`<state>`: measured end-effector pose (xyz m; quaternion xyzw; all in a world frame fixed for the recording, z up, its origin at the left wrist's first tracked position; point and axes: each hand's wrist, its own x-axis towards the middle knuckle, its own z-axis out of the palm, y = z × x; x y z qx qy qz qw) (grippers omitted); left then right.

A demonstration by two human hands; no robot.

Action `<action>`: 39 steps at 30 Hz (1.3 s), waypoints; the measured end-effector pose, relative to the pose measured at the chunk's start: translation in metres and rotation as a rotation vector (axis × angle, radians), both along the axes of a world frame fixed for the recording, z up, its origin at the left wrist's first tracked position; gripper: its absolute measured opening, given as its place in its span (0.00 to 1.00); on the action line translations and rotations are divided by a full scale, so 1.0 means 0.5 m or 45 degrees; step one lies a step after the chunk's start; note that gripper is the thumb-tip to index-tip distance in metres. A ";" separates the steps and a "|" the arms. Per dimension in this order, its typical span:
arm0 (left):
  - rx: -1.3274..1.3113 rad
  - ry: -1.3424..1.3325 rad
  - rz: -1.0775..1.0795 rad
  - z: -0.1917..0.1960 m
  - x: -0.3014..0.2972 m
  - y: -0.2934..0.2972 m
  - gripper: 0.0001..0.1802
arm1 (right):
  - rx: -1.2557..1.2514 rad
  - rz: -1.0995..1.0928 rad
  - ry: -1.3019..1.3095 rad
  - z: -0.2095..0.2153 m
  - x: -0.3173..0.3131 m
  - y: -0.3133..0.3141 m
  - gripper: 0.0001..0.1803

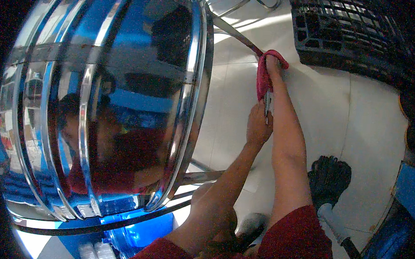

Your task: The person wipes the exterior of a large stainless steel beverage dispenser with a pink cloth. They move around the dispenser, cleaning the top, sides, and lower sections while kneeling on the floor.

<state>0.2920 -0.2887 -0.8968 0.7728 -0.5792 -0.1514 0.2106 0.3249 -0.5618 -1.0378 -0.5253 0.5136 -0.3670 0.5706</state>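
Clutching red cloth [262, 80], hands [272, 67] close together, beside shiny ribbed tank [109, 97].

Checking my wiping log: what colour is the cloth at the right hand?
Pinkish red; the crumpled fabric cloth shows in the head view.

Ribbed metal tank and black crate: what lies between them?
In the head view, between tank and crate: a metal bar, the red cloth with the right hand on it, and pale floor.

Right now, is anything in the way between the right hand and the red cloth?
Nothing visible: the right hand is touching the red cloth. The black crate is off to the right, not between them.
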 end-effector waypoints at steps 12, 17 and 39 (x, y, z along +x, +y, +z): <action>-0.113 -0.023 -0.098 0.010 0.031 0.020 0.32 | -0.501 -0.136 0.303 0.266 -0.057 0.121 0.16; -0.313 0.125 -0.091 0.001 0.038 0.029 0.32 | -0.971 -0.296 0.006 0.427 -0.021 0.246 0.15; -0.193 -0.393 -0.172 -0.061 0.073 0.021 0.46 | -1.191 -0.001 0.378 0.562 0.073 0.430 0.12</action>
